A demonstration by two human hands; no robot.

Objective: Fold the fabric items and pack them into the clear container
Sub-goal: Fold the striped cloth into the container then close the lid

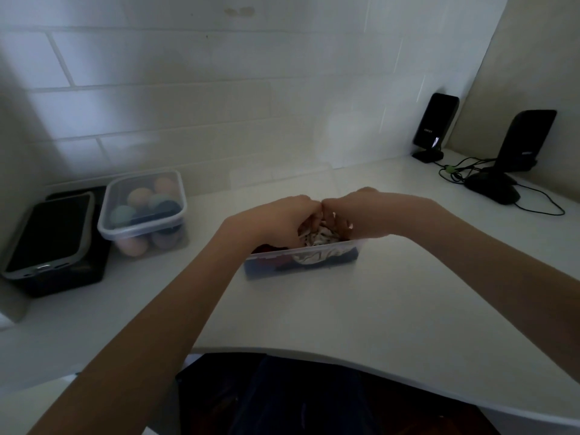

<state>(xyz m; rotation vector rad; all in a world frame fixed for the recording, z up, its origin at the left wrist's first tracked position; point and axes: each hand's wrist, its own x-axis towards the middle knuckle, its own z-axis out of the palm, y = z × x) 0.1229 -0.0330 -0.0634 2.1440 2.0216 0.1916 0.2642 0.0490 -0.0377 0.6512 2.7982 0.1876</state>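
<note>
A clear plastic container (345, 248) stands in the middle of the white counter. Inside it lie a white patterned fabric item (317, 239), a red one (266, 248) at the left and dark blue fabric (342, 259) along the bottom. My left hand (282, 219) and my right hand (364, 213) are side by side over the container, knuckles touching, fingers curled down into the patterned fabric. The fingertips are mostly hidden by the hands and the cloth.
A lidded clear box (142, 211) of coloured balls stands at the left, beside a phone (50, 233) lying on a black box. Two black devices on stands (434, 127) (514, 152) with cables sit at the back right. The counter's curved front edge (345, 356) is near me.
</note>
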